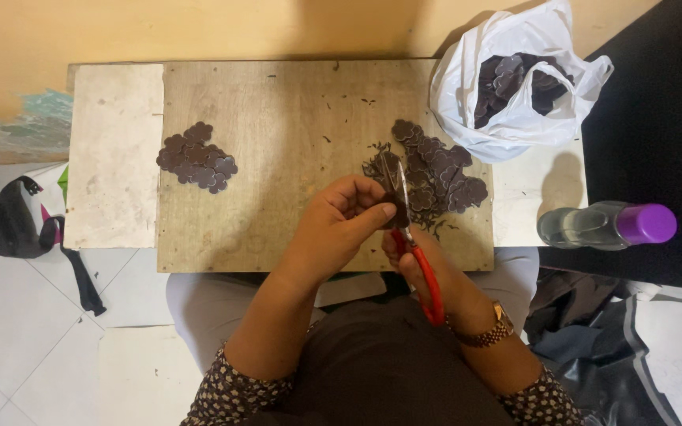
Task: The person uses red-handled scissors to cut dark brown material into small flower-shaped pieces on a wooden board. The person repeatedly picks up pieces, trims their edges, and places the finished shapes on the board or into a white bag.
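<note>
I count two piles of dark flower-shaped cutouts (197,156) on the worn plywood board (278,118): left, and right (436,170). At the board's near edge my left hand (341,221) pinches one dark piece (392,185); my right hand (412,264) grips red-handled scissors (420,260). White plastic bag (507,118) of cutouts beyond the board's right corner; tiled floor.

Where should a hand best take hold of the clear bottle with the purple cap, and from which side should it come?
Grip the clear body of the bottle, not the purple cap. It lies on its side, cap pointing right, so its long body offers two opposite sides. Probably come from above, fingers across its width; the white bag sits clear of it.
</note>
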